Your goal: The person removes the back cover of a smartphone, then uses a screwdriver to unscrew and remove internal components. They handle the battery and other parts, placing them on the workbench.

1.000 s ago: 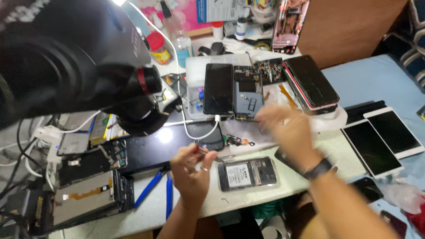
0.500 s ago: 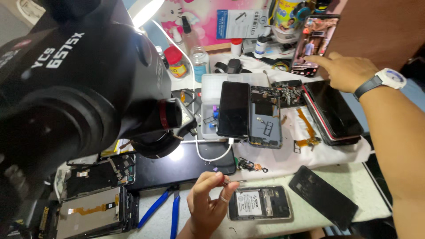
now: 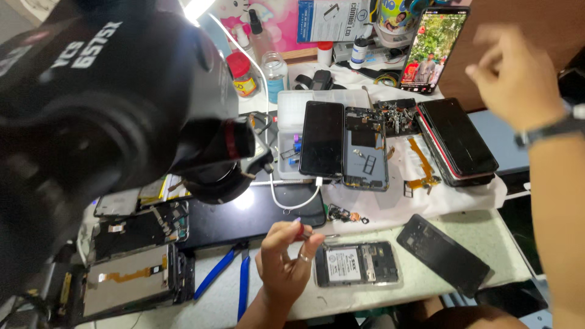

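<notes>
Several opened phones spread over the pale work surface [image 3: 426, 286], seen from the one head view. Nearest the left hand [image 3: 286, 259]: a small phone with its back cover removed, battery and label exposed [image 3: 358, 264], lying flat just right of that hand. Left fingers [image 3: 303, 233] pinched together on a thin metal tool with a small red grip [image 3: 312, 234], its tip pointing right, just above the phone's near-left corner and apparently not touching it. Flat black back cover [image 3: 443, 253] set aside to the right, near but apart from the phone. Right hand [image 3: 515, 76] raised at far right, blurred, fingers loosely curled; holding anything or not, cannot tell. Blue-handled cutters [image 3: 234, 274] left of the left hand. Farther off, a black-screened phone [image 3: 322, 139] and a bare grey phone frame [image 3: 365, 149] on white cloth. Judging by this: cover off, insides laid bare, tool in hand; inner work seemingly unfinished, reassembly wholly left.
</notes>
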